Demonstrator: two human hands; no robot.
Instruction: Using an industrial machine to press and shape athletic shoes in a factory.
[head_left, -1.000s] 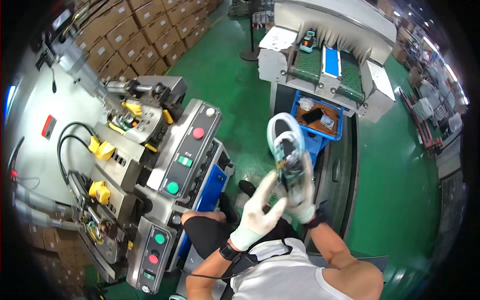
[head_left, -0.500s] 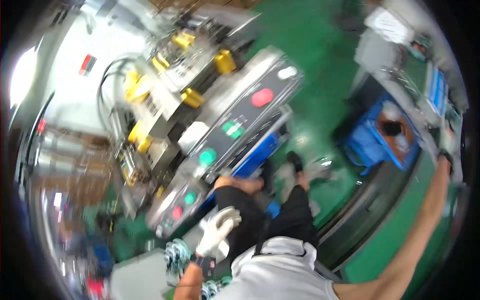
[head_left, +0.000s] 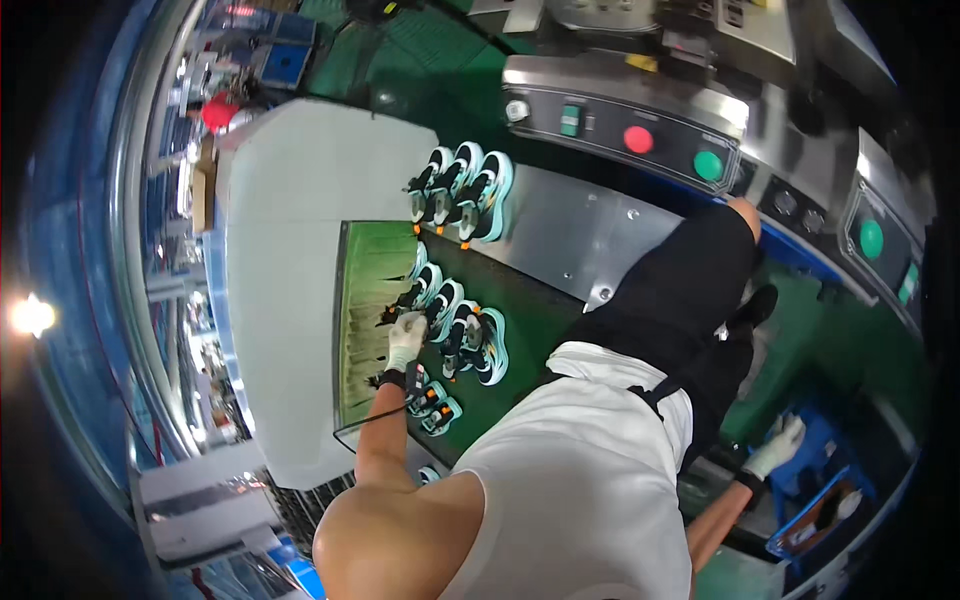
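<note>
- Left hand (head_left: 405,338): white glove, fingers curled down onto a teal-and-black sneaker (head_left: 418,296) on the dark green conveyor belt (head_left: 520,300); the glove covers part of the shoe, so whether the fingers grip it or only rest on it cannot be told.
- That sneaker: directly under and at 12 o'clock of the fingers, at the left end of its row.
- Row of like sneakers (head_left: 470,340): just beside the fingers at 3 o'clock, lying side by side.
- Another sneaker (head_left: 436,405): near the wrist at 5 o'clock.
- Upper group of sneakers (head_left: 462,192): well apart at 12 o'clock, at the belt's far end.
- Green bristled strip (head_left: 365,320): beside the hand at 9 o'clock.
- Right hand (head_left: 780,448): white glove, fingers half open, holding nothing that shows, at the rim of a blue crate (head_left: 812,500) lying at 5 o'clock of it.
- Control panel (head_left: 640,135): red and green buttons, at 1 o'clock of the left hand, well apart.
</note>
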